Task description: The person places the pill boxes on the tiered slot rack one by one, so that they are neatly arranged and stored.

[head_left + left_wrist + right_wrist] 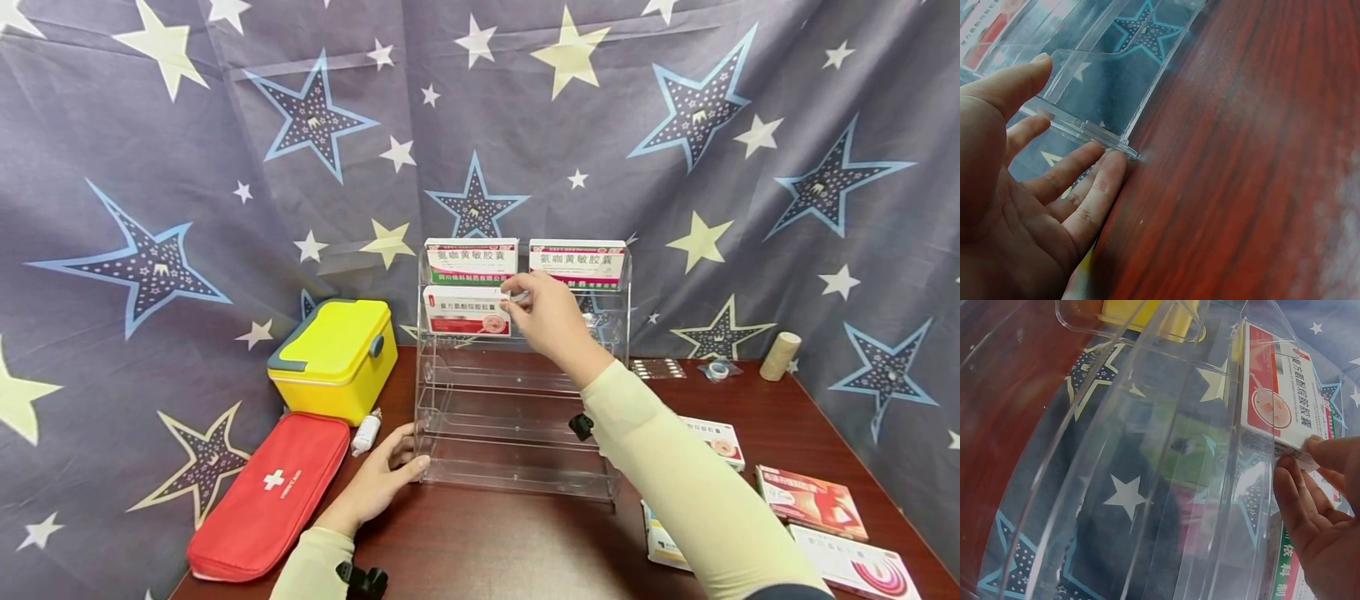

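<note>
A clear acrylic tiered rack (517, 429) stands on the table. My right hand (551, 317) pinches the right end of a white and red medicine box (467, 312) on the rack's second tier, at the left. Thumb and fingers meet at that end in the right wrist view, where the box (1275, 387) shows its red and white face. At the rack's lower left corner, my left hand (382, 479) rests with its fingertips touching the side and base edge. On the top tier stand a green-banded medicine box (472, 262) and a magenta-banded medicine box (588, 262).
Left of the rack are a yellow case (333, 358), a red first-aid pouch (270, 496) and a white bottle (367, 432). Several medicine boxes, including a red one (812, 502), lie at the right. A blister pack (657, 368), tape roll (718, 370) and bandage roll (780, 356) lie behind.
</note>
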Available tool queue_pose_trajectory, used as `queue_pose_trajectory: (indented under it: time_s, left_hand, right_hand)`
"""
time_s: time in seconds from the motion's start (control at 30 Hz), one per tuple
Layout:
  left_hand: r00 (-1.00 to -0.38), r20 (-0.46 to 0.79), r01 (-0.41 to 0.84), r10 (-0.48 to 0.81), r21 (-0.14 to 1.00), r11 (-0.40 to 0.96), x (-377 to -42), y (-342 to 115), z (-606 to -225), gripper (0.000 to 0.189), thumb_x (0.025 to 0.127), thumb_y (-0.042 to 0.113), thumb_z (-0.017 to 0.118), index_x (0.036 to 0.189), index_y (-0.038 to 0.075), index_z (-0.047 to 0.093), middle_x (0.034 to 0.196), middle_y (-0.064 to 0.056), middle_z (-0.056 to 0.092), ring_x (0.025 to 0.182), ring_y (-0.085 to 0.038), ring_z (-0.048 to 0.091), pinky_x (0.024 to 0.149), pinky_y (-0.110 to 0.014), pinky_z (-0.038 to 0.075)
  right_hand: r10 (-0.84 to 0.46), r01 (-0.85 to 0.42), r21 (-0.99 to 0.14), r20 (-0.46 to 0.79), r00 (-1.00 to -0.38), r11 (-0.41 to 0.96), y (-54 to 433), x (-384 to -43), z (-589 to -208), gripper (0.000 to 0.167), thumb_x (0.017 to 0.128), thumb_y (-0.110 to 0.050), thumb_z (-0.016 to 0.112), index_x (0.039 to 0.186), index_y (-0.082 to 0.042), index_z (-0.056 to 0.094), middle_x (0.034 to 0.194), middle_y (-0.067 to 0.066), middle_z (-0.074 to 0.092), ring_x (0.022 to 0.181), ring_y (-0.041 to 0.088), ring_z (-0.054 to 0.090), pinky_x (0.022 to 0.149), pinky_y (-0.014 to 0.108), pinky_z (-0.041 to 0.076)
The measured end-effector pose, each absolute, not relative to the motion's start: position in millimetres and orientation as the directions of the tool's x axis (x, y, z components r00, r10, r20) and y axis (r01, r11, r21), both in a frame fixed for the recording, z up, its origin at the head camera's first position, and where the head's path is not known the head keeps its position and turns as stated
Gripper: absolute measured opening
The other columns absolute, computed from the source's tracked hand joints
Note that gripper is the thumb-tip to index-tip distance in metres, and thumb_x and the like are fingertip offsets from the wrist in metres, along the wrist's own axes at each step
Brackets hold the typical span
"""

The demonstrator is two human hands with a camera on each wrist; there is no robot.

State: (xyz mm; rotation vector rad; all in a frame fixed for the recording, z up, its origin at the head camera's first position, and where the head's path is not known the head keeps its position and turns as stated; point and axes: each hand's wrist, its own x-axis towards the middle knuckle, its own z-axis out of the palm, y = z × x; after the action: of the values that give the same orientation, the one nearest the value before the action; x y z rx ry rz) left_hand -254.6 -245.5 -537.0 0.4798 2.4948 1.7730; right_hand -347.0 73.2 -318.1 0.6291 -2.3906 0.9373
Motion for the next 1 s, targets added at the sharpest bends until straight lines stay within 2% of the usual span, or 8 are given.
queue_pose_trajectory:
  time_s: [0.27, 0.47, 0.63, 1.0]
  left_hand:
    - [-0.96, 0.132, 0.205, 0.248, 0.932, 0.297, -255.4, -245.6, -538.1, 0.056, 0.101, 0.021, 0.073, 0.152, 0.019, 0.05, 0.133, -0.018, 0.061, 0.112, -0.03, 0.062, 0.086, -0.033, 0.055]
    - [-0.958, 0.142, 0.216, 0.25, 0.93, 0.298, -257.0, -246.0, -540.1, 0.055, 0.101, 0.02, 0.073, 0.151, 0.015, 0.05, 0.134, -0.019, 0.061, 0.112, -0.029, 0.062, 0.086, -0.033, 0.054]
    - [-0.96, 0.139, 0.21, 0.241, 0.931, 0.3, -256.5, -246.4, -539.4, 0.056, 0.1, 0.022, 0.074, 0.15, 0.018, 0.051, 0.134, -0.018, 0.062, 0.112, -0.03, 0.062, 0.086, -0.034, 0.054]
    - [-0.957, 0.145, 0.215, 0.251, 0.936, 0.28, -256.4, -246.4, -540.9, 0.057, 0.1, 0.021, 0.073, 0.152, 0.017, 0.049, 0.134, -0.021, 0.06, 0.112, -0.032, 0.061, 0.085, -0.035, 0.055]
  right_hand:
    - [-0.229, -0.564, -0.496, 0.582, -0.78, 0.66, 74.1, -346.2, -318.5, 0.021, 0.098, -0.019, 0.078, 0.117, -0.014, 0.073, 0.108, 0.005, 0.07, 0.089, 0.016, 0.072, 0.079, 0.036, 0.058]
    - [-0.224, -0.547, -0.521, 0.557, -0.8, 0.656, 75.1, -346.5, -321.7, 0.026, 0.097, -0.019, 0.078, 0.122, -0.016, 0.071, 0.111, 0.005, 0.072, 0.088, 0.015, 0.071, 0.079, 0.037, 0.058]
    - [-0.222, -0.548, -0.515, 0.563, -0.796, 0.659, 74.9, -346.0, -322.7, 0.028, 0.097, -0.018, 0.078, 0.124, -0.016, 0.07, 0.112, 0.005, 0.073, 0.087, 0.015, 0.071, 0.078, 0.037, 0.058]
    - [-0.222, -0.543, -0.529, 0.552, -0.804, 0.652, 75.9, -345.9, -323.5, 0.029, 0.097, -0.017, 0.079, 0.124, -0.017, 0.069, 0.114, 0.005, 0.072, 0.087, 0.015, 0.071, 0.076, 0.038, 0.058]
